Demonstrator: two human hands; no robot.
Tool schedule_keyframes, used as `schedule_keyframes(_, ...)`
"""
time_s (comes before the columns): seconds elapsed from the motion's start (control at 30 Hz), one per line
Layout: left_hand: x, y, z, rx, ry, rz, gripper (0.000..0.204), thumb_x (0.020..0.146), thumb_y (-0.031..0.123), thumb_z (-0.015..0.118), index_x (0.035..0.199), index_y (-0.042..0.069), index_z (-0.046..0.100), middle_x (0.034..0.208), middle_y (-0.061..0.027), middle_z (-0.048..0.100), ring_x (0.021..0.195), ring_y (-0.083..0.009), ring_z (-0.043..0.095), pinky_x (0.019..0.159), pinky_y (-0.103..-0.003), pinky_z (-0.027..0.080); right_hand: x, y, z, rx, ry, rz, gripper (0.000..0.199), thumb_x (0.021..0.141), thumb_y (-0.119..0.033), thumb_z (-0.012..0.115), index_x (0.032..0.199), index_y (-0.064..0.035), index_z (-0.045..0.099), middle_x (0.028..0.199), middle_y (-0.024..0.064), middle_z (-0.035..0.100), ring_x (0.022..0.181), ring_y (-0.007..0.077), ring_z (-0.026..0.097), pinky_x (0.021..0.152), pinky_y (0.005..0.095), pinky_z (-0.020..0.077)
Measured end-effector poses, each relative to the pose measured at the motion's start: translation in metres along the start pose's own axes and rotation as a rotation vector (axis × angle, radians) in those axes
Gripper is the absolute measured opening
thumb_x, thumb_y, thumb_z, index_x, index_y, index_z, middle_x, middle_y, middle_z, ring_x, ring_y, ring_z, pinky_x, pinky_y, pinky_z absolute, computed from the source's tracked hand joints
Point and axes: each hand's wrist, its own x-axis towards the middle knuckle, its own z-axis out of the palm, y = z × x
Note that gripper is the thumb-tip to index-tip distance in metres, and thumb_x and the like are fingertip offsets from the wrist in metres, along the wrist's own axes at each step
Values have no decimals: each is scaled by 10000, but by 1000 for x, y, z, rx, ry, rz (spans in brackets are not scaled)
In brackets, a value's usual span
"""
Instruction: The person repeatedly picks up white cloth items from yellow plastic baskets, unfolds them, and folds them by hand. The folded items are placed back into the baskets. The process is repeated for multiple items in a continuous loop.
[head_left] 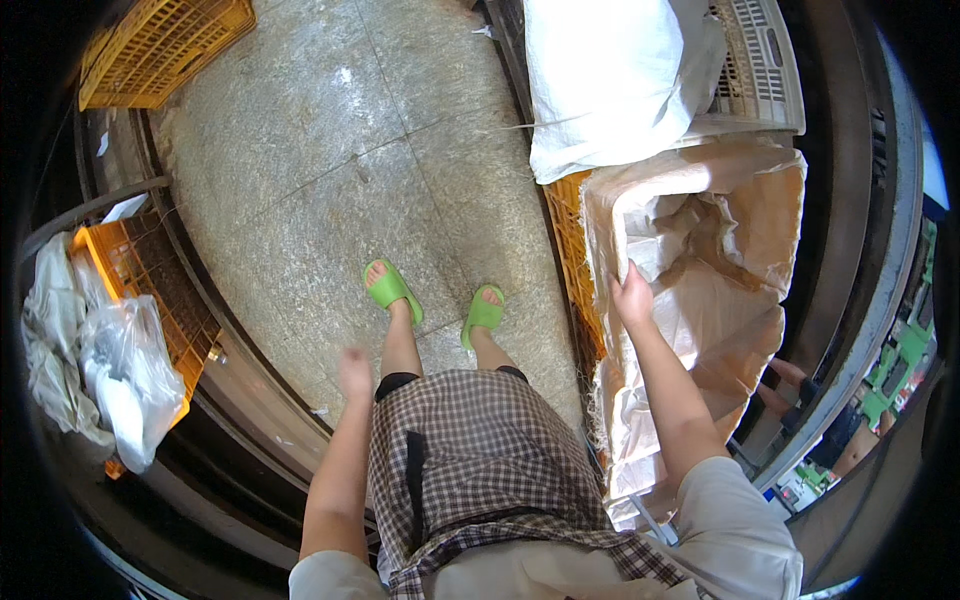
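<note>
**A one-sided hold and its weak points**

From where I am standing, reading left to right. At far left, an orange crate (165,285) is carrying a clear plastic bag (135,365) and a greyish bundle (55,345); both are overhanging its side, so a brushing sleeve could be dragging them down. The left hand (356,374) is hanging beside the checked apron (490,450) and showing only as a blur; whether its fingers are spreading or curling, I cannot tell. The feet are standing in green slippers (385,288) on a worn, shiny floor (290,190); should that surface be slick, a sideways pull could be costing the person balance.

At right, the right hand (630,298) is gripping the rim of a pale liner (700,285), its fingers partly hidden. The liner is sitting within a second orange crate (572,215), creasing deeply inside and fraying along its near edge. With one hand alone securing it, the rim could be folding inward, and loose strands could be tearing under strain. Beyond, a white sack (605,80) is bordering the liner's far end and could be snagging it.
</note>
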Motion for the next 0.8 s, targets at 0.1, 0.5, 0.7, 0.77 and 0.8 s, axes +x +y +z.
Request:
schedule_keyframes(0.1, -2, 7, -5, -98, 59, 113, 208, 837, 172, 529, 957, 5, 558, 827, -150, 624, 775, -283, 598, 739, -390, 468, 4, -16, 1, 31, -31, 42, 353, 777, -186, 615, 1111, -126, 516, 842, 186, 633, 766, 373, 610, 699, 455, 487)
schedule_keyframes(0.5, -186, 298, 239, -638, -865, 317, 695, 816, 154, 647, 1345, -6, 225, 1308, -216, 386, 1156, -299, 456, 963, -385, 389, -37, 164, -15, 415, 276, 162, 840, 746, -275, 712, 1369, 40, 244, 1344, 251, 367, 1261, 353, 348, 1049, 406, 285)
schedule_keyframes(0.7, -193, 315, 253, -740, -869, 181, 646, 743, -79, 490, 1326, 36, 238, 1240, -183, 442, 1096, -290, 496, 893, -382, 447, -49, 318, -27, 982, 327, 1125, 678, 773, -237, 690, 1272, 75, 353, 1209, 197, 505, 1121, 262, 487, 983, 367, 366)
schedule_keyframes(0.77, -189, 307, 250, -792, -896, 233, 658, 722, -86, 486, 1324, 31, 248, 1223, -176, 453, 1085, -285, 503, 879, -378, 456, -41, 335, -18, 1226, 424, 886, 627, 779, -224, 681, 1244, 63, 372, 1180, 175, 519, 1066, 252, 523, 915, 359, 417)
schedule_keyframes(0.8, -187, 302, 249, -846, -883, 259, 664, 712, -89, 485, 1323, 28, 253, 1214, -172, 459, 1080, -283, 506, 872, -376, 460, -39, 341, -12, 1354, 427, 743, 602, 782, -217, 677, 1229, 57, 382, 1165, 163, 525, 1038, 247, 542, 881, 356, 443)
